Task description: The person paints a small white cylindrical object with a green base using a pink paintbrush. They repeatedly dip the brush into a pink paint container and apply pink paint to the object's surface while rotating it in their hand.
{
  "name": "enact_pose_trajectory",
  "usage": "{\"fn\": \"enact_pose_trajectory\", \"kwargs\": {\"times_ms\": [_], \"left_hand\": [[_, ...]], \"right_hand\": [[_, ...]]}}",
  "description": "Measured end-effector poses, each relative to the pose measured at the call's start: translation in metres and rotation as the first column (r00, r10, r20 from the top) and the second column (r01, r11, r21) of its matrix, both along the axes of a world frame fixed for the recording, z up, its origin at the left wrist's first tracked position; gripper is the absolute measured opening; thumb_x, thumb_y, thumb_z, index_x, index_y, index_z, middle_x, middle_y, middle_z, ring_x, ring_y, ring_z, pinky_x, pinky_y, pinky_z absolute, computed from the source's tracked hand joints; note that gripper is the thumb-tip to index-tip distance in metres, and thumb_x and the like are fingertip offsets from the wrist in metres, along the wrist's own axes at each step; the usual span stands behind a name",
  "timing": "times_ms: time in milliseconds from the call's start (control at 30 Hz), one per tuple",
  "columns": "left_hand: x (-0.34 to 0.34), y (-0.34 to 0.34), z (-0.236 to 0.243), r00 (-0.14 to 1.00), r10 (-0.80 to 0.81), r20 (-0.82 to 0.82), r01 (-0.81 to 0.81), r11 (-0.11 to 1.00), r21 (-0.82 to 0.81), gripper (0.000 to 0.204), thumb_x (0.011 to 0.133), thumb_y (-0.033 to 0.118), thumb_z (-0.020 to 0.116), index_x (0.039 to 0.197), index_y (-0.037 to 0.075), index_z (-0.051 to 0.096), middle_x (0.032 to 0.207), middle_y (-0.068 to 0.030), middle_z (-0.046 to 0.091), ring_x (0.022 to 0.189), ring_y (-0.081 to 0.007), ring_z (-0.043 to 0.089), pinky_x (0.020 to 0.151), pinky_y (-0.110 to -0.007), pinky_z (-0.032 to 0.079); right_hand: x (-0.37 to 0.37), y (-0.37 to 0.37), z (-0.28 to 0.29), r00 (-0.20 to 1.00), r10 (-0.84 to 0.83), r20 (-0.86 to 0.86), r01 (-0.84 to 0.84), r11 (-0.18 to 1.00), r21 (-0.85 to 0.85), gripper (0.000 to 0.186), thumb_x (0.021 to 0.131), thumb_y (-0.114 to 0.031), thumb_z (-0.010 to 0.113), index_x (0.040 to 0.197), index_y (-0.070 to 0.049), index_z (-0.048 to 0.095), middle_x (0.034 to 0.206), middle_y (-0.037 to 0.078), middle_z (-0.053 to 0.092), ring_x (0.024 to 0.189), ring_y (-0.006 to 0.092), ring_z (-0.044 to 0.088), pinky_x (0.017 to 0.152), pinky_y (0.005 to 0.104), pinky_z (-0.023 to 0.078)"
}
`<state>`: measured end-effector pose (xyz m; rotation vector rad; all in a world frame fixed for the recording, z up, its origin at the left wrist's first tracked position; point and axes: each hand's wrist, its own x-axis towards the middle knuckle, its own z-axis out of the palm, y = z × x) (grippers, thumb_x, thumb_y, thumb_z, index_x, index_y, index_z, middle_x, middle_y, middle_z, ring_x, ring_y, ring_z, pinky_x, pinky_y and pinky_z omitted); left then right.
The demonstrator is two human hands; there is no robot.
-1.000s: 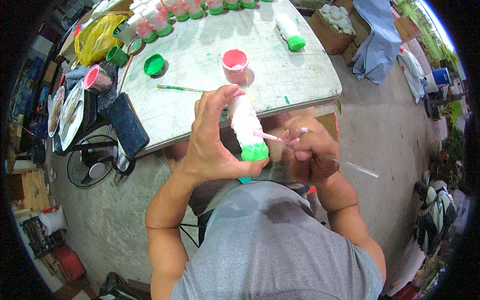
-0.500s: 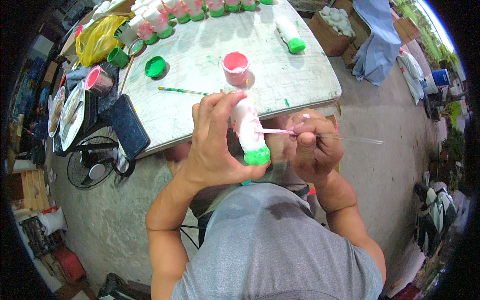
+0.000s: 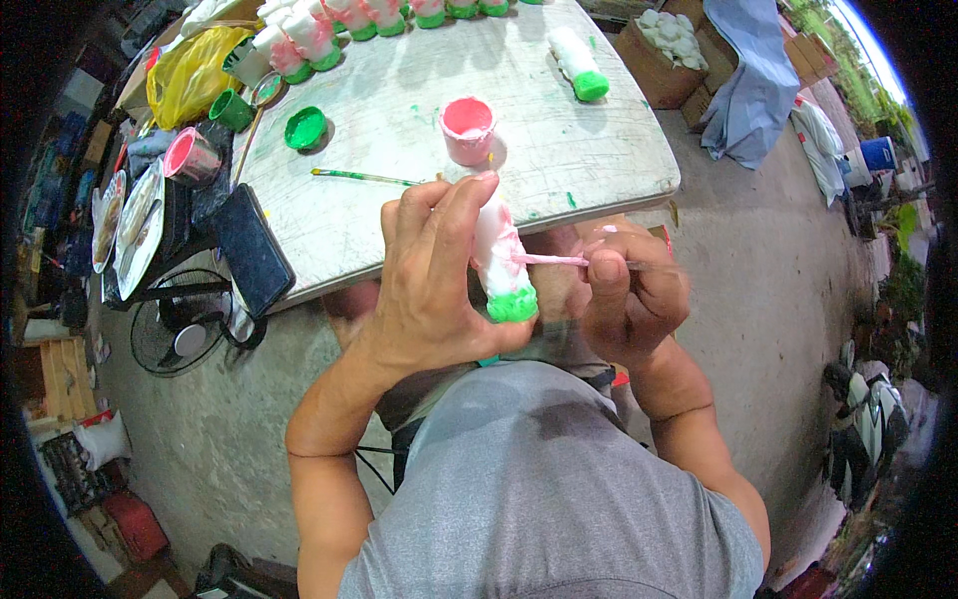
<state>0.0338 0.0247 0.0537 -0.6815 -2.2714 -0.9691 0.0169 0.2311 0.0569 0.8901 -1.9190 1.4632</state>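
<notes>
Head view: my left hand (image 3: 431, 268) grips the white figurine (image 3: 499, 262) above the table (image 3: 559, 150) edge, my right hand (image 3: 631, 292) pinches the brush (image 3: 552, 260); a slip could smear pink onto its green base.

Your left hand (image 3: 434, 275) holds the figurine (image 3: 499, 262) just off the table's (image 3: 419, 225) near edge, with your right hand (image 3: 629, 295) to its right, its brush (image 3: 554, 260) touching the figurine. On the table, the paint cup (image 3: 467, 130) stands behind the figurine, a second brush (image 3: 364, 178) left of it, and a row of figurines (image 3: 349, 25) along the far edge.
</notes>
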Motion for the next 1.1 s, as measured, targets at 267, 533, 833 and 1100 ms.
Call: {"fn": "enact_pose_trajectory", "kwargs": {"times_ms": [267, 533, 833, 1100], "left_hand": [[-0.001, -0.002, 0.003, 0.999, -0.030, 0.024, 0.029, 0.999, 0.039, 0.109, 0.046, 0.022, 0.084, 0.143, -0.003, 0.044, 0.120, -0.0171, 0.062, 0.108, -0.0348, 0.055, 0.092, -0.046, 0.040], [0.000, -0.004, 0.004, 0.997, -0.045, 0.057, 0.043, 0.998, 0.035, 0.111, 0.045, 0.025, 0.085, 0.144, -0.002, 0.044, 0.120, -0.0162, 0.060, 0.109, -0.0333, 0.054, 0.093, -0.045, 0.040], [0.001, -0.003, 0.003, 0.998, -0.042, 0.040, 0.041, 0.999, 0.023, 0.111, 0.045, 0.023, 0.085, 0.145, -0.001, 0.044, 0.123, -0.0163, 0.060, 0.111, -0.0344, 0.054, 0.093, -0.046, 0.039], [0.004, -0.002, 0.001, 0.993, -0.090, 0.071, 0.091, 0.996, -0.021, 0.110, 0.045, 0.020, 0.086, 0.145, -0.001, 0.044, 0.128, -0.0173, 0.059, 0.112, -0.0362, 0.054, 0.094, -0.048, 0.039]], "right_hand": [[-0.011, -0.001, -0.005, 0.995, 0.086, 0.044, -0.082, 0.993, -0.088, 0.022, 0.103, -0.018, 0.064, 0.095, 0.002, 0.061, 0.079, 0.014, 0.068, 0.071, 0.0251, 0.068, 0.066, 0.0366, 0.055], [-0.011, 0.002, -0.010, 0.976, 0.189, -0.107, -0.188, 0.982, 0.024, 0.018, 0.104, -0.016, 0.061, 0.100, 0.001, 0.061, 0.085, 0.015, 0.069, 0.073, 0.0267, 0.069, 0.067, 0.0392, 0.055], [-0.002, 0.008, -0.006, 0.995, 0.102, -0.016, -0.103, 0.995, -0.010, 0.015, 0.103, -0.012, 0.060, 0.096, 0.001, 0.060, 0.079, 0.015, 0.067, 0.066, 0.0268, 0.066, 0.061, 0.0370, 0.054], [-0.012, -0.002, 0.018, 0.990, 0.134, -0.045, -0.122, 0.971, 0.208, 0.022, 0.100, -0.015, 0.067, 0.085, 0.001, 0.063, 0.076, 0.014, 0.068, 0.065, 0.0260, 0.065, 0.060, 0.0372, 0.052]]}}
